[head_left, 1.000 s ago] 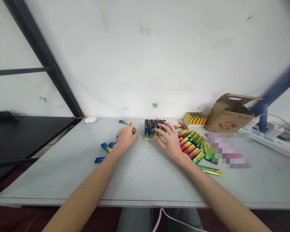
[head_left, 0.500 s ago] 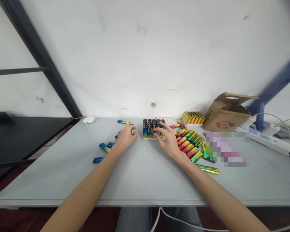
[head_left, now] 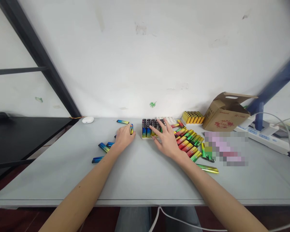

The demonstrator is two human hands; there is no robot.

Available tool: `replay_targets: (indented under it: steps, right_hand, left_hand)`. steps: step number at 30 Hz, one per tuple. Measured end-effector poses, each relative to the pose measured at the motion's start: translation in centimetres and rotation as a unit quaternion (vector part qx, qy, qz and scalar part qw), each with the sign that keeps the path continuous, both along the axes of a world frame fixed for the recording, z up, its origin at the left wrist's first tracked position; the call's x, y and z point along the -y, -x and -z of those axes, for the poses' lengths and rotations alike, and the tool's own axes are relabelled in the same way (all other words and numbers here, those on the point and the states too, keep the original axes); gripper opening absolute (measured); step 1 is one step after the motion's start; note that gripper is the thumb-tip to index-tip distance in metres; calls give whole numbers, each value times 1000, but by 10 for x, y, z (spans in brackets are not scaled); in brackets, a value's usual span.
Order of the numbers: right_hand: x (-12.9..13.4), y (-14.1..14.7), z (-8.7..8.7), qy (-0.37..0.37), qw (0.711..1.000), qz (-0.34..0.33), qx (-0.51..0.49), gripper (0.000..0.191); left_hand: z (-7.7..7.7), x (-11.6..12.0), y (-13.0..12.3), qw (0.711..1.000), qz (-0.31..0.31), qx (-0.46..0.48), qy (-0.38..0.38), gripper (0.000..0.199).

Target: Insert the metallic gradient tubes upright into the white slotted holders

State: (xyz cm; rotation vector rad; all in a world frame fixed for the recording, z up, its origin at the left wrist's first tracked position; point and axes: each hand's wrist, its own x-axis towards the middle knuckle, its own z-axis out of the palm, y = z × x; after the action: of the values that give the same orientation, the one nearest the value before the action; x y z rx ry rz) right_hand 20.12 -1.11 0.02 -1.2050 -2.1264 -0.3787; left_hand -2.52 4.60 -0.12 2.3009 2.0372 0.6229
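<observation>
My left hand (head_left: 124,137) is closed around a blue-and-yellow lighter (head_left: 131,129), which stands roughly upright at its fingertips. In front of me a white holder (head_left: 147,138) carries rows of upright blue-and-yellow lighters (head_left: 144,131) with black tops. Over the right part of that holder my right hand (head_left: 168,140) is spread, its index fingertip at the front row and the thumb low by the front edge. It hides several lighters there. Loose blue-and-yellow lighters (head_left: 103,147) lie beside and behind my left hand.
Red and green lighters (head_left: 187,147) lie in a pile right of my right hand. Behind are a white slotted holder (head_left: 170,120), a holder of yellow lighters (head_left: 192,118) and an open cardboard box (head_left: 228,117). A white case (head_left: 88,120) sits back left; a power strip (head_left: 263,138) lies far right.
My right hand's fingers have spread and lifted, and the lighter tilted between them now looks upright in the front row. The lighter in my left hand has turned more upright.
</observation>
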Motion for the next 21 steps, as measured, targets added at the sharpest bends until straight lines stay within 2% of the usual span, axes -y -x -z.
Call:
replay_targets:
  steps: [4, 8, 16, 21]
  right_hand:
    - [-1, -9, -5, 5, 1000, 5, -7, 52]
    - [-10, -26, -5, 7, 996, 49, -76, 50]
    - [-18, -35, 8, 71, 993, 68, -73, 66]
    - [-17, -34, 9, 80, 993, 51, -74, 63]
  left_hand:
    - [-4, 3, 0, 1000, -2, 3, -1, 39]
    - [-6, 4, 1, 1000, 4, 6, 2, 47]
    - [2, 0, 2, 999, 31, 17, -2, 31]
    - [-7, 3, 1, 993, 62, 89, -45, 33]
